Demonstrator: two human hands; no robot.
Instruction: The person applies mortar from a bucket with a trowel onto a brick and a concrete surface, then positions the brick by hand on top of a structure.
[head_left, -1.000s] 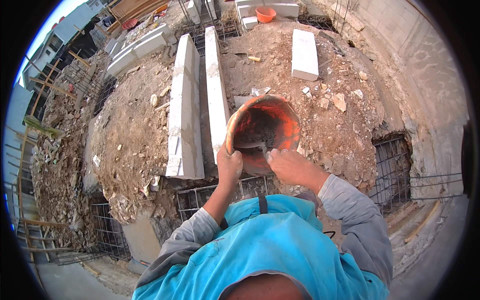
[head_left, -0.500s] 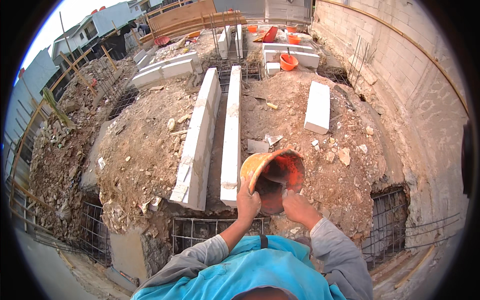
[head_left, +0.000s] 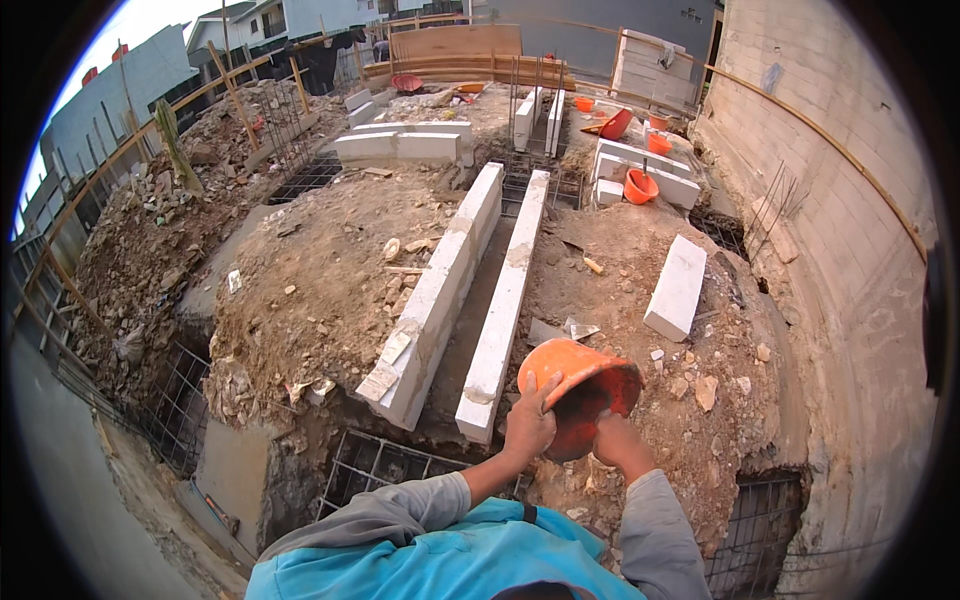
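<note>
An orange bucket [head_left: 570, 368], tilted on its side with its mouth toward the right, is held up in front of me. Round its left rim, the fingers of my left hand [head_left: 528, 425] are closed. My right hand [head_left: 622, 447] is a fist at the mouth of the bucket; whatever it grips is hidden inside, where the wall is stained red and dark. Just left of the bucket lie two long rows of white blocks, the nearer one [head_left: 503, 320] and a thicker one [head_left: 440, 300], with a narrow gap between them.
A loose white block [head_left: 677, 287] rests on the rubble at right. Rebar-lined pits open below my left arm [head_left: 380, 462] and at lower right [head_left: 755, 530]. Farther back stand several orange buckets [head_left: 640, 186] and a red wheelbarrow-like tray [head_left: 615, 124]. A block wall [head_left: 830, 130] borders the right.
The view has swung left, so the scene sits farther right and lower. The bucket has turned, showing more of its orange outer side. Both hands keep their places on it.
</note>
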